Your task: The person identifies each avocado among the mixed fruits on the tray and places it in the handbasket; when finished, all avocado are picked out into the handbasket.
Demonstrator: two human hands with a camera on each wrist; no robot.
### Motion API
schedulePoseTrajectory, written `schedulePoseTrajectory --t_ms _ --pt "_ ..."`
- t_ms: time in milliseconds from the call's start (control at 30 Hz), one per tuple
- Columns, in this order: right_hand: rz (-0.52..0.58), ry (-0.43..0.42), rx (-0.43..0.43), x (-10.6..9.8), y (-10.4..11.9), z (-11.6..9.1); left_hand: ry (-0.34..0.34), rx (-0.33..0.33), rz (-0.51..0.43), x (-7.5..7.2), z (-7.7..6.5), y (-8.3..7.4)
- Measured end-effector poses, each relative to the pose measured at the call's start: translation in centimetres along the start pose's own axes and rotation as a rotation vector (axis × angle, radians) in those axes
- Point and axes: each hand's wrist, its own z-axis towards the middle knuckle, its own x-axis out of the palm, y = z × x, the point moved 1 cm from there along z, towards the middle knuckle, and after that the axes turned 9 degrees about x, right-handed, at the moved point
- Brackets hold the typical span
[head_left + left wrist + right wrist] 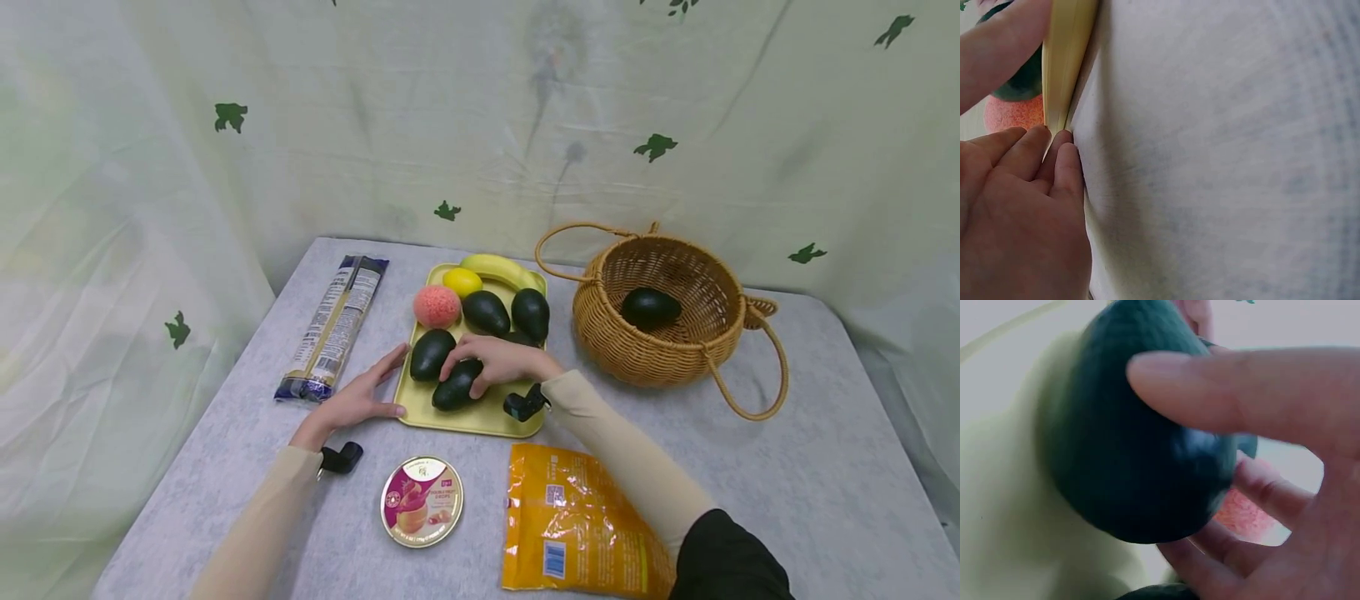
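My right hand grips a dark green avocado at the front of a yellow tray. In the right wrist view the thumb lies across this avocado, with the other fingers on its far side. My left hand rests at the tray's left edge, fingers extended and thumb near the front corner. Its fingertips are right at the tray's side wall in the left wrist view. Around the right hand lie several more avocados, a rough pink ball-like fruit, a lemon and a banana.
A wicker basket with raised handles stands right of the tray, one avocado inside. Left of the tray lies a long plastic packet. In front are a round candy tin and an orange bag, partly under the right forearm.
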Motion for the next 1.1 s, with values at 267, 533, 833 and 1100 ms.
schedulePoseTrajectory --t_ms 267,533,833,1100 --pt "0.183 -0.020 0.053 -1.6 0.0 -2.1 0.001 0.002 0.001 0.0 0.2 -0.2" --pt "0.369 -0.112 0.018 -3.7 -0.9 -5.0 0.025 -0.008 0.060 -0.1 0.3 -0.5" --pt "0.496 -0.223 0.030 -7.0 -1.3 -10.7 0.044 -0.017 0.099 -0.1 0.4 -0.7" --pt "0.569 -0.391 0.115 -10.2 -3.2 -16.4 0.041 -0.010 0.115 0.0 0.4 -0.6"
